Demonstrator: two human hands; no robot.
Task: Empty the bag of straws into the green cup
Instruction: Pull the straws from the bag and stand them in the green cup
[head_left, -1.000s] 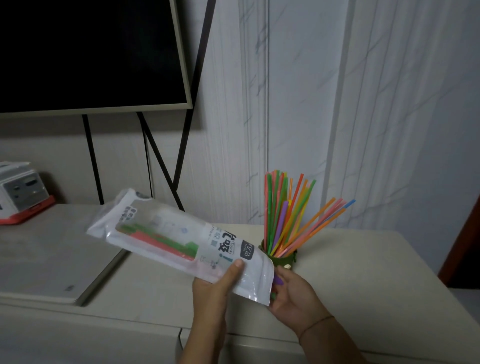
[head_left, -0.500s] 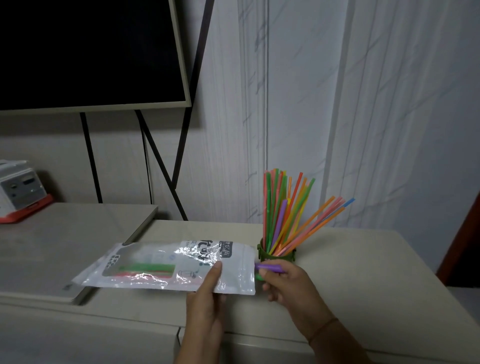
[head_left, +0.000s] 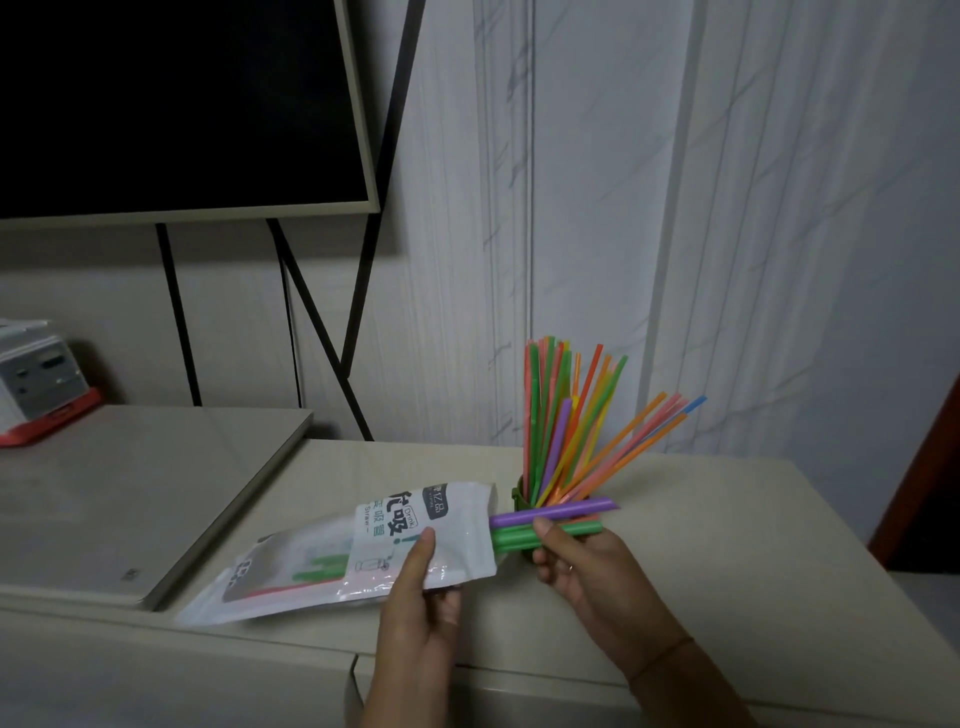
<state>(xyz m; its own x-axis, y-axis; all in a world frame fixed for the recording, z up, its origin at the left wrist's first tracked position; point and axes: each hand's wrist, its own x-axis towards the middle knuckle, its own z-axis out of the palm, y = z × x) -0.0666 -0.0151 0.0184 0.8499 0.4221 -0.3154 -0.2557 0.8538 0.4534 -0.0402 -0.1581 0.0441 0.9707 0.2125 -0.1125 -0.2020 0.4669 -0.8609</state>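
Bag of straws (head_left: 363, 551) is held low over the table (head_left: 753, 530), mouth toward the green cup (head_left: 516, 497). The left hand (head_left: 422, 597) pinches it near that mouth, thumb on top. The right hand (head_left: 584, 566) grips purple and green straws (head_left: 550, 524) sticking out of the bag, just in front of the cup, which holds many coloured straws (head_left: 558, 431).

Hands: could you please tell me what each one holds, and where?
The left hand pinches the straw bag near its open end; the right hand grips the protruding straws midway.
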